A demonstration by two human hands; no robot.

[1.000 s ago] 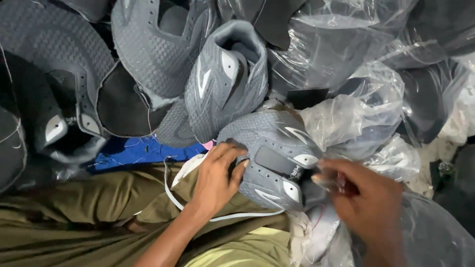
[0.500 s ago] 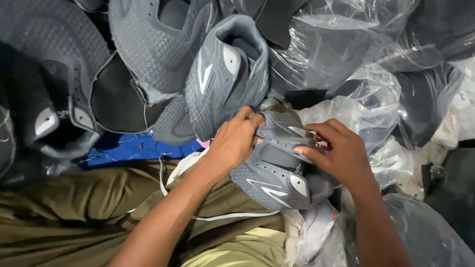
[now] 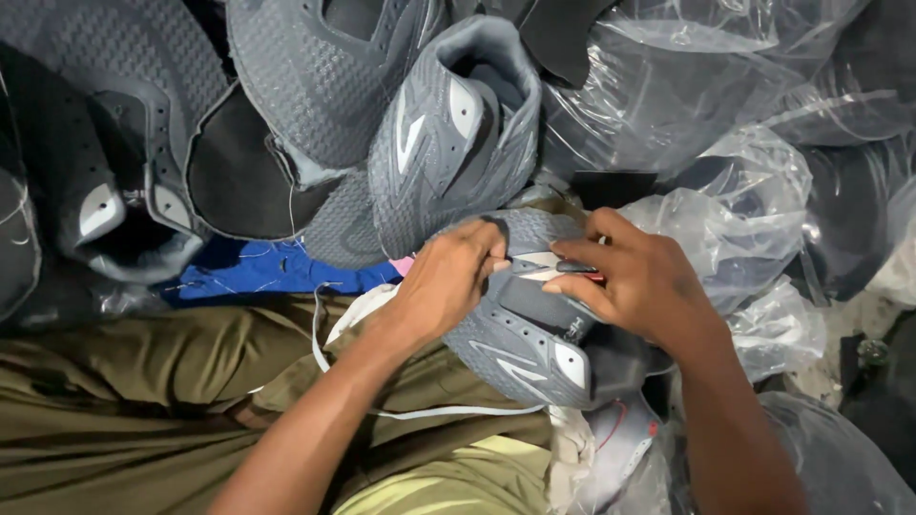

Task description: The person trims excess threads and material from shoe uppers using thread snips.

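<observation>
Together, the left hand and right hand each keep a closed grip on the grey shoe upper.

Small dark tool mostly hidden in right hand; kind unclear. Bagged contents blurred by plastic.

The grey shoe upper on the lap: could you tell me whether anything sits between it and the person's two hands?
Nothing visible does. The left hand grips the grey shoe upper directly, and the right hand rests on it, its fingers pinching a small dark and red tool against it.
</observation>
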